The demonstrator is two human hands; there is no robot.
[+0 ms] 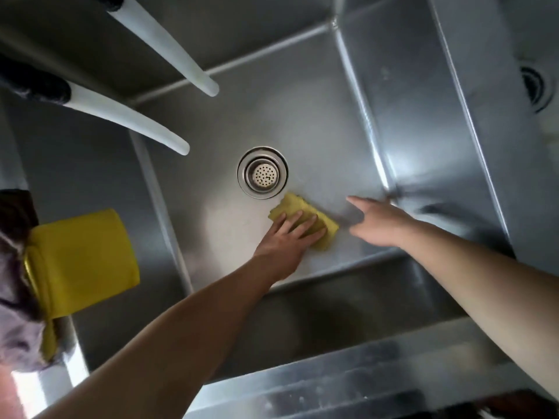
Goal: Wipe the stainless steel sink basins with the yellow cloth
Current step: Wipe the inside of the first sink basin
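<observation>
Head view, looking straight down into a stainless steel sink basin (302,95). Drain strainer (262,172) sits near the centre of the basin floor, perforated insert visible inside a ringed flange. Yellow cloth (305,220) lies flat on the basin floor just beside the drain, at about 4 o'clock from it, its near corner almost touching the flange. Left hand (286,240) is pressed palm-down on the cloth, fingers (305,226) spread and extended across its top surface; not clenched, not pinching, only flat contact, with the cloth's far and right edges showing beyond the fingertips. Right hand (379,222) is at 3 o'clock from the cloth, near it but apart, fingers loosely extended and pointing toward 10 o'clock, holding nothing; whether it touches the basin floor cannot be told, and it is motion-blurred. Both forearms enter from the 5 to 7 o'clock edge of the frame, bare. Two white spouts (136,122) with black collars enter from the 10 to 11 o'clock corner and end above the basin floor, open ends pointing toward 4 o'clock. At 9 o'clock from the left hand, a second yellow fabric piece (81,261) is draped over the left basin wall, next to a greyish crumpled fabric (15,328) at the frame edge. A dividing wall (453,116) at 2 o'clock separates a second basin, whose drain (537,87) is partly visible at the right edge.
</observation>
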